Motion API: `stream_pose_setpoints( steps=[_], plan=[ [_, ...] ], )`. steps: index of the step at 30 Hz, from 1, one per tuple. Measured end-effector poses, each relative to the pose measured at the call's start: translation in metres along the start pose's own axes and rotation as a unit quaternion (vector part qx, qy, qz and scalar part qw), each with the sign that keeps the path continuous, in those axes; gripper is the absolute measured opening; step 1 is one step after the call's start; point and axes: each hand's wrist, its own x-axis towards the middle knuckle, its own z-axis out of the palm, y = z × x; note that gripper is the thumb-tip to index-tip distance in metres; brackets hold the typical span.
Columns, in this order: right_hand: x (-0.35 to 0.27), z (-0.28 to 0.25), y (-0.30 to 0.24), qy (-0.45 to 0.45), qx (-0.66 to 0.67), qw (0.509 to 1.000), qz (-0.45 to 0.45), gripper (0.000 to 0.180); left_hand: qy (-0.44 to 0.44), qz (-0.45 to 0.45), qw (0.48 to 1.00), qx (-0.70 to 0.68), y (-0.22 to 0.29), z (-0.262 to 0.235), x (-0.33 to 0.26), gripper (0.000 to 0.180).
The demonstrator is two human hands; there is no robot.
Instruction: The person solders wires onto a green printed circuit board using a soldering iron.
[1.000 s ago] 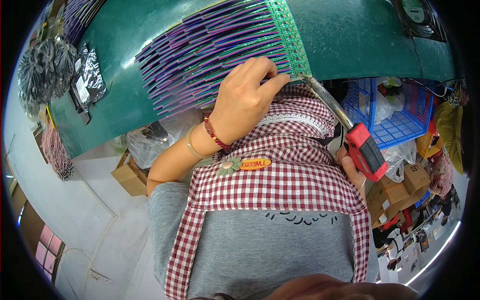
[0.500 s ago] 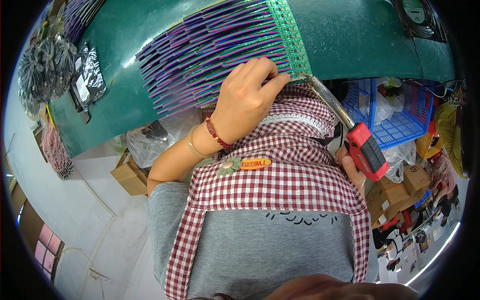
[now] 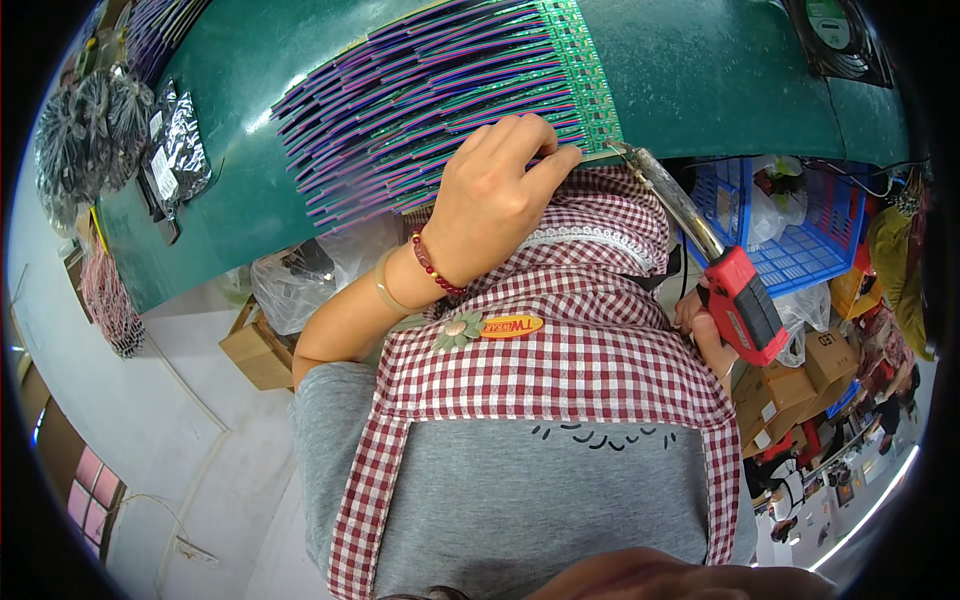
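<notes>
My left hand (image 3: 500, 195) lies over the near end of a row of thin purple, blue and pink wires (image 3: 420, 100). Its thumb and forefinger are closed on a wire end, mostly hidden beneath them. To the right of the fingertips runs a strip of small green circuit boards (image 3: 585, 80), with the wires fanning out leftward from it. A soldering iron (image 3: 690, 215) with a metal barrel and a red and black grip is in my right hand (image 3: 705, 330). Its tip is close to the nearest board corner, right of my left thumb; contact is unclear.
The boards and wires lie on a green tabletop (image 3: 700, 90). Bagged black parts (image 3: 178, 155) sit at its left, a dark fan-like device (image 3: 840, 40) at the far right. Below the right edge are a blue plastic basket (image 3: 800, 250) and cardboard boxes (image 3: 785, 395).
The soldering iron has shifted slightly to the right, its tip moving a little away from my left thumb. My left hand and the wires look unmoved.
</notes>
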Motion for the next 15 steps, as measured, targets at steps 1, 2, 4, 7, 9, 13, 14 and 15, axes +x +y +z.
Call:
stream_pose_setpoints(
  steps=[1,2,4,7,9,13,14,15],
  plan=[
    [0.001,0.0,-0.002,0.001,0.0,1.0,-0.001,0.014,0.0,0.001,1.0,0.0,0.0,0.0,0.001,0.023],
    [0.001,0.0,-0.002,-0.011,-0.009,1.0,-0.009,0.016,0.0,0.0,1.0,-0.001,0.0,0.0,-0.001,0.023],
    [0.002,-0.001,-0.002,-0.023,-0.019,0.999,-0.019,0.018,0.0,0.0,1.0,-0.001,0.0,0.0,-0.002,0.023],
    [0.002,-0.005,0.011,-0.041,-0.042,0.998,-0.022,0.018,0.0,0.003,1.0,0.009,0.002,0.001,-0.005,0.023],
    [-0.001,-0.002,0.008,-0.018,-0.047,0.999,-0.017,0.017,0.005,0.002,1.0,-0.002,0.002,-0.001,-0.003,0.024],
    [0.0,0.0,0.003,-0.018,-0.07,0.997,-0.031,0.019,-0.001,0.006,1.0,0.014,0.004,-0.002,-0.002,0.025],
    [0.005,0.001,0.007,-0.017,-0.071,0.994,-0.077,0.036,-0.001,0.006,1.0,0.017,0.004,-0.003,-0.003,0.025],
    [0.009,0.003,0.009,-0.016,-0.072,0.99,-0.124,0.053,-0.005,0.013,0.999,0.04,0.005,-0.003,-0.003,0.025]
  ],
)
